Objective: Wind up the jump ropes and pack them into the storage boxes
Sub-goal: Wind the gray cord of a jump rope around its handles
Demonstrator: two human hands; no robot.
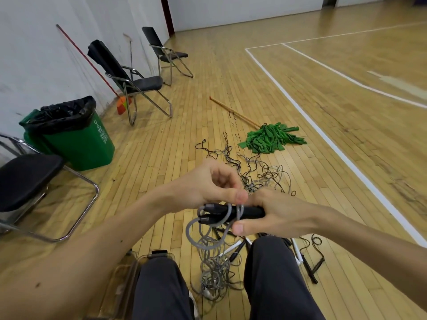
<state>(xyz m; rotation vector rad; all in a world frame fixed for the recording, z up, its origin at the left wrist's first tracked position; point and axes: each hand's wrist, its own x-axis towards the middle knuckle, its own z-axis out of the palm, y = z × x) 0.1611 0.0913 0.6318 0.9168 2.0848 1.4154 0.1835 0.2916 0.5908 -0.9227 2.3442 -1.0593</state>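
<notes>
Right hand [272, 215] grips the black handles [251, 211] lying sideways, cord ends pointing left; left hand [212, 183] pinches the gray rope [215, 271] looped over them.

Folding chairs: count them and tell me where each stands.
3. The near chair sits at the left edge; the middle chair stands by the wall beyond the green bin; the far chair stands farther along that wall. Others may be out of view.

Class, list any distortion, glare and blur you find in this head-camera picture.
Head view: the wide lens bows the white court line and leans the wall; pale glare patch on the floor at far right; left hand slightly smeared; black handles in the right hand sharper.
</notes>
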